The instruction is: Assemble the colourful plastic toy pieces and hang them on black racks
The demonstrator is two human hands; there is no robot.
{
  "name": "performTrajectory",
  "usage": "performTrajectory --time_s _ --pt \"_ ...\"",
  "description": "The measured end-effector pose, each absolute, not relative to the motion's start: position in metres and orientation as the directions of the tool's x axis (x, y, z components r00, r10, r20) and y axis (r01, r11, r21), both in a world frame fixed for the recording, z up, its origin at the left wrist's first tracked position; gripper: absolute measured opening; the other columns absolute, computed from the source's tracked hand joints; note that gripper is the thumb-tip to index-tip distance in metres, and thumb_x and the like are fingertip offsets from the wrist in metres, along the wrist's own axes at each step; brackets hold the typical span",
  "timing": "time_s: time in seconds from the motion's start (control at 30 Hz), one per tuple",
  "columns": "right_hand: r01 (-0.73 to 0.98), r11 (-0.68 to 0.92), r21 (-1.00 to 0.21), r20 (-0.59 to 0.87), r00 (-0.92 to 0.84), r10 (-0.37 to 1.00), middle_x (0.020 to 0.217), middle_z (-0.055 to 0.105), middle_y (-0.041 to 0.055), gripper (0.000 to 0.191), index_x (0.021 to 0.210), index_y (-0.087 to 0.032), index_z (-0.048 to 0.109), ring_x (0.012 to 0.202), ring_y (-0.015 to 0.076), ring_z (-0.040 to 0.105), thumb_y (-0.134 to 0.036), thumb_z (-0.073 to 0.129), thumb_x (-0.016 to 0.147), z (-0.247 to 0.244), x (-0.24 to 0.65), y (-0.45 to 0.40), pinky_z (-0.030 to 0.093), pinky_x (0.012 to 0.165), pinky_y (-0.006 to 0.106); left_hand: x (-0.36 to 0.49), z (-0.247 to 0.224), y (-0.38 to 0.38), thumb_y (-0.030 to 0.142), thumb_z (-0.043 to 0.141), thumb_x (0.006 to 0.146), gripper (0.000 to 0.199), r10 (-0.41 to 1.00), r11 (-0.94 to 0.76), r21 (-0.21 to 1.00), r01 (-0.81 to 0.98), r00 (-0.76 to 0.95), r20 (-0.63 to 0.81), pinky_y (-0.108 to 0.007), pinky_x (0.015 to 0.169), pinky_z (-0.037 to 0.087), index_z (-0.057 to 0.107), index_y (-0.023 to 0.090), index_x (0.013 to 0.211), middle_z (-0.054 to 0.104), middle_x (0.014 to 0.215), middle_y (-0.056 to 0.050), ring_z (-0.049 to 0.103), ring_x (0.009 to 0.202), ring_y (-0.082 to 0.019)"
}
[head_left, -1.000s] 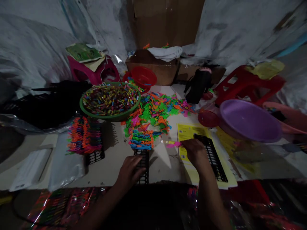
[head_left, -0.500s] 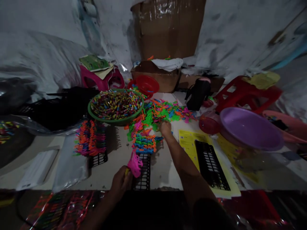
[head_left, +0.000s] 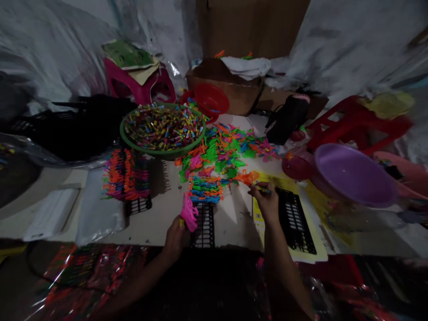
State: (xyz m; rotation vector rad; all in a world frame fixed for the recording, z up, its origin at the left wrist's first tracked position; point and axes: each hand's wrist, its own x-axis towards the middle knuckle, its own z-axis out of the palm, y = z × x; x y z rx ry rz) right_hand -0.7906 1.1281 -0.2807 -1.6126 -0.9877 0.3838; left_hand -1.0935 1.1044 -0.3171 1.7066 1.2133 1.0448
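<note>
My left hand (head_left: 174,237) is closed around a bright pink plastic figure (head_left: 189,213), with a small yellow end showing at the fingers. Beneath and beside it lies a black plastic rack (head_left: 203,229), its far part covered by rows of blue, green and orange figures (head_left: 204,188). To the right, my right hand (head_left: 268,204) pinches an orange plastic figure (head_left: 248,177); a small yellow-and-blue piece (head_left: 263,190) shows at its fingers. Beyond the rack spreads a loose pile of coloured plastic figures (head_left: 230,149).
A green-rimmed basin (head_left: 167,154) full of small coloured pieces stands back left. A filled rack of figures (head_left: 127,178) sits nearer left. On the right are black racks (head_left: 297,223) on yellow sheets, a purple basin (head_left: 354,178) and a red stool (head_left: 354,125).
My right hand has drawn back from the pile toward me and to the right, now with an orange figure. My left hand still holds the pink figure. The camera view has tilted down.
</note>
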Motion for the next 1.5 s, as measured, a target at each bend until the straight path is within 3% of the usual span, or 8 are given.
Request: performTrajectory --time_s 0.17,0.33,0.43,0.53,0.63,0.83,1.0,1.5 --pt "0.669 -0.279 -0.689 0.086 0.458 0.885 0.069 0.067 0.0050 0.028 0.075 -0.020 0.065 0.066 0.0190 0.063 -0.047 0.058 0.068 -0.330 -0.793 1.088 0.046 0.058 0.028 -1.100 -0.304 1.109 0.058 0.027 0.082 0.044 0.987 -0.127 0.972 0.200 0.127 0.102 -0.024 0.048 0.032 0.043 0.019 0.068 0.038 0.057 0.003 0.035 0.052 -0.011" --pt "0.891 -0.201 -0.407 0.211 0.306 0.928 0.071 0.066 0.0086 0.025 0.071 -0.021 0.068 0.072 0.0219 0.061 -0.044 0.058 0.070 -0.343 -0.787 1.084 0.046 0.065 0.033 -1.109 -0.290 1.108 0.056 0.031 0.082 0.042 0.993 -0.076 0.969 0.234 0.105 0.053 -0.023 0.050 0.034 0.048 0.018 0.074 0.041 0.058 0.002 0.038 0.054 -0.011" --pt "0.824 -0.153 -0.545 0.283 0.352 0.892 0.072 0.066 0.0100 0.030 0.072 -0.019 0.067 0.073 0.0229 0.061 -0.045 0.054 0.073 -0.333 -0.787 1.078 0.046 0.070 0.036 -1.115 -0.285 1.109 0.050 0.043 0.079 0.036 0.988 -0.062 0.971 0.229 0.151 0.028 -0.025 0.064 0.041 0.054 0.017 0.090 0.054 0.070 0.000 0.050 0.067 -0.013" --pt "0.566 -0.037 -0.824 0.339 0.544 0.768 0.079 0.068 0.0080 0.032 0.082 -0.017 0.064 0.075 0.0209 0.062 -0.046 0.053 0.075 -0.321 -0.800 1.067 0.048 0.074 0.036 -1.118 -0.289 1.113 0.048 0.050 0.076 0.037 0.979 -0.084 0.985 0.152 0.199 0.053 -0.030 0.075 0.044 0.054 0.017 0.096 0.061 0.079 -0.004 0.056 0.078 -0.016" --pt "0.359 0.097 -0.928 0.300 0.568 0.766 0.075 0.067 0.0046 0.028 0.082 -0.018 0.062 0.071 0.0189 0.063 -0.043 0.058 0.072 -0.316 -0.826 1.060 0.050 0.069 0.034 -1.116 -0.300 1.119 0.046 0.054 0.074 0.034 0.970 -0.130 0.978 0.165 0.224 0.091 -0.033 0.080 0.044 0.057 0.017 0.092 0.063 0.088 -0.006 0.058 0.086 -0.018" --pt "0.423 0.130 -0.897 0.314 0.402 0.860 0.077 0.065 0.0029 0.024 0.077 -0.019 0.065 0.074 0.0165 0.061 -0.040 0.053 0.074 -0.332 -0.880 1.074 0.049 0.071 0.030 -1.099 -0.325 1.130 0.039 0.058 0.072 0.025 0.976 -0.217 0.930 0.296 0.083 0.201 -0.030 0.079 0.044 0.064 0.017 0.082 0.063 0.085 -0.005 0.057 0.084 -0.016" --pt "0.395 -0.008 -0.919 0.170 0.412 0.895 0.078 0.068 0.0021 0.028 0.083 -0.019 0.065 0.073 0.0169 0.062 -0.041 0.050 0.074 -0.357 -0.899 1.095 0.049 0.072 0.029 -1.087 -0.338 1.136 0.036 0.059 0.073 0.022 0.984 -0.176 0.919 0.353 0.069 0.162 -0.025 0.072 0.045 0.065 0.016 0.079 0.066 0.078 -0.003 0.058 0.074 -0.014" --pt "0.581 -0.124 -0.805 0.149 0.400 0.904 0.071 0.069 0.0001 0.023 0.079 -0.024 0.064 0.064 0.0162 0.063 -0.042 0.049 0.074 -0.352 -0.903 1.105 0.049 0.063 0.026 -1.081 -0.334 1.149 0.030 0.049 0.081 0.020 0.946 -0.316 0.704 0.637 0.271 0.179 -0.025 0.067 0.044 0.063 0.017 0.088 0.067 0.081 -0.005 0.060 0.072 -0.015"
